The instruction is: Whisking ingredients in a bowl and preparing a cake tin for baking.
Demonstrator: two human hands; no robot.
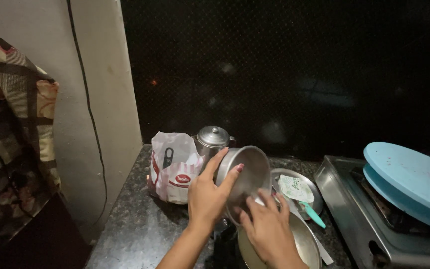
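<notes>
Bowl: a small steel bowl (pixel 243 177) is tipped up on its side, mouth facing the camera, held over the front of the dark stone tabletop (pixel 135 224), just above a wider steel pan (pixel 307 244).
Left hand: the left hand (pixel 206 197) is clamped on the bowl's rim, fingers curled over the top edge, thumb behind it as far as I can tell.
Right hand: the right hand (pixel 267 229) reaches into the bowl's mouth, fingertips pressed on the inside wall; fingers are bunched together, and I can't tell whether they hold anything.
Slip risk: in my judgement the grip is on a thin, smooth rim only. If the metal is wet, a push from the right hand could twist the bowl out and drop it onto the pan below.
Near neighbours: a steel plate (pixel 314 192) with a folded green-and-white packet (pixel 294 188) and a teal-handled tool (pixel 314 215) sit just beside the bowl; a wide swing of the right elbow could knock them.
Behind: a lidded steel kettle (pixel 213 140) and a white plastic bag (pixel 174 167) stand close behind the left hand; a jerk backwards could tip the kettle.
Far right: a stove (pixel 364 214) carrying two pale blue round lids (pixel 411 179) stands apart, out of reach.
Light: it's dim here, so edges are hard to judge.
</notes>
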